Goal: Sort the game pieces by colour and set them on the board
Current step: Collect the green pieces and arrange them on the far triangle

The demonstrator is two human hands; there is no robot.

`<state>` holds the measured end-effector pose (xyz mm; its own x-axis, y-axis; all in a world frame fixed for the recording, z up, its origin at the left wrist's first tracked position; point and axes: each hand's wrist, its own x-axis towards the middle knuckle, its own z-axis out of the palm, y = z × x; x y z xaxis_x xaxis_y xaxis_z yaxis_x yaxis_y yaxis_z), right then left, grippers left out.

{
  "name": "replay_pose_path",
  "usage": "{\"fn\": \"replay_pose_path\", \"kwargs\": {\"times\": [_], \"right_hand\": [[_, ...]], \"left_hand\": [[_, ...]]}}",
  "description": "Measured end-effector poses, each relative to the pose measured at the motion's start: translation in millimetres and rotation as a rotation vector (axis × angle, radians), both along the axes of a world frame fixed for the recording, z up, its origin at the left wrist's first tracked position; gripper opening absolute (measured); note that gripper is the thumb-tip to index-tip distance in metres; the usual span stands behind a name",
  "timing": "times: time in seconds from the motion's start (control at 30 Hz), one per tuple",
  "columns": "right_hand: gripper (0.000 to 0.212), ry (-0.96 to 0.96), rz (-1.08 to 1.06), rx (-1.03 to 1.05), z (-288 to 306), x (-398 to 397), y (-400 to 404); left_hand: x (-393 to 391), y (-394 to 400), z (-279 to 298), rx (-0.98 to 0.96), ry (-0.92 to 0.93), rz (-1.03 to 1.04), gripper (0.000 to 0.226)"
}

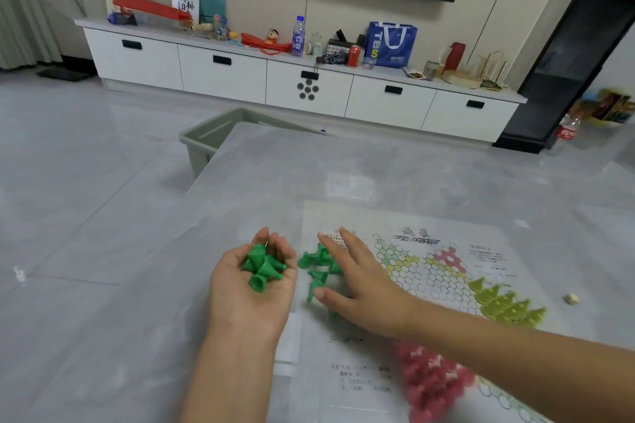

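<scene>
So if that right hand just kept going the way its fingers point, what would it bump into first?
Probably the loose green pieces lying on the board's left edge: the right hand, fingers straight, reaches up-left and already hovers over them. Beyond them is the left hand cupping more green pieces. Height above them is unclear.

Several green cone pieces (263,268) lie jumbled in my upturned left palm; more green pieces (318,263) lie toppled on the paper board's (405,285) left edge. Yellow pieces (508,306) stand right, pink pieces (433,378) cluster near.
</scene>
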<state>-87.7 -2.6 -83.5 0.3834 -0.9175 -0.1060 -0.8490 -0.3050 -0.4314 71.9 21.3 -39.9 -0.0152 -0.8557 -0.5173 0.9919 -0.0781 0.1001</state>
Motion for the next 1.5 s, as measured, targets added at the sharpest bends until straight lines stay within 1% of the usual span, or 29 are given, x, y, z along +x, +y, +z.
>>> {"fn": "replay_pose_path", "kwargs": {"times": [0.07,0.17,0.3,0.4,0.43,0.47,0.57,0.6,0.63,0.67,0.7,0.77,0.8,0.87,0.93,1.03,1.13,1.2,1.27,1.37,1.43,1.5], "right_hand": [[0.06,-0.053,-0.173,-0.02,-11.4,20.9,6.0],[0.051,-0.003,-0.335,-0.085,-22.7,48.9,2.1],[0.047,-0.031,-0.355,-0.189,-26.7,70.8,-10.3],[0.044,-0.048,-0.333,-0.165,-23.0,78.7,-19.7],[0.044,-0.08,-0.325,-0.138,-20.2,78.8,-21.7],[0.043,-0.155,-0.328,-0.11,-15.9,77.7,-22.9],[0.037,-0.53,-0.409,-0.065,8.1,66.2,-20.6],[0.034,-0.628,-0.42,-0.053,18.2,60.5,-18.3],[0.031,-0.683,-0.393,-0.06,28.1,54.0,-14.7],[0.028,-0.69,-0.319,-0.1,37.2,47.4,-10.1],[0.025,-0.654,-0.22,-0.168,44.9,40.9,-4.8],[0.016,-0.505,-0.027,-0.301,56.2,29.5,5.8],[0.012,-0.428,0.045,-0.339,59.0,24.8,9.7],[0.009,-0.317,0.138,-0.335,60.6,18.9,14.9],[0.014,-0.225,0.23,-0.339,58.6,16.1,16.4],[0.025,-0.093,0.381,-0.419,60.5,10.3,12.5],[0.026,0.041,0.473,-0.519,64.1,2.0,9.2],[0.026,0.105,0.515,-0.495,62.5,-0.1,8.1],[0.027,0.104,0.532,-0.46,58.2,-1.6,8.7],[0.021,0.037,0.507,-0.502,53.2,-1.6,12.4],[0.017,-0.089,0.441,-0.476,53.4,-4.3,14.1],[0.014,-0.248,0.269,-0.467,55.4,-14.5,4.7]], "left_hand": [[-0.6,0.3,-0.5,0.001,0.008,0.002,0.022],[2.0,1.4,-2.6,0.003,0.012,0.013,0.023],[6.3,-3.3,-3.1,-0.014,0.019,0.019,0.022],[3.5,-5.1,-4.2,-0.031,0.015,0.001,0.022],[2.8,-4.6,-4.7,-0.038,0.006,-0.012,0.023],[2.6,-4.0,-5.1,-0.047,-0.008,-0.026,0.025],[4.0,-3.4,-5.1,-0.073,-0.051,-0.059,0.03],[4.0,-4.2,-5.1,-0.073,-0.059,-0.067,0.031],[3.4,-4.5,-5.1,-0.069,-0.067,-0.078,0.031],[1.6,-5.3,-4.8,-0.065,-0.07,-0.092,0.031],[-0.9,-5.2,-4.2,-0.061,-0.068,-0.111,0.031],[-6.4,-4.1,-4.1,-0.064,-0.068,-0.165,0.031],[-8.7,-3.4,-4.2,-0.068,-0.077,-0.196,0.031],[-11.6,-2.1,-5.6,-0.068,-0.102,-0.249,0.034],[-13.8,-1.3,-6.9,-0.084,-0.115,-0.292,0.035],[-17.4,-0.2,-6.5,-0.106,-0.124,-0.319,0.033],[-21.8,-0.1,-7.3,-0.113,-0.176,-0.383,0.033],[-24.9,0.5,-6.8,-0.119,-0.224,-0.424,0.037],[-27.2,1.3,-7.1,-0.106,-0.257,-0.45,0.04],[-29.5,1.4,-8.2,-0.095,-0.231,-0.465,0.032],[-31.4,1.0,-7.7,-0.118,-0.202,-0.461,0.025],[-32.3,-0.2,-9.3,-0.11,-0.222,-0.438,0.025]]}}
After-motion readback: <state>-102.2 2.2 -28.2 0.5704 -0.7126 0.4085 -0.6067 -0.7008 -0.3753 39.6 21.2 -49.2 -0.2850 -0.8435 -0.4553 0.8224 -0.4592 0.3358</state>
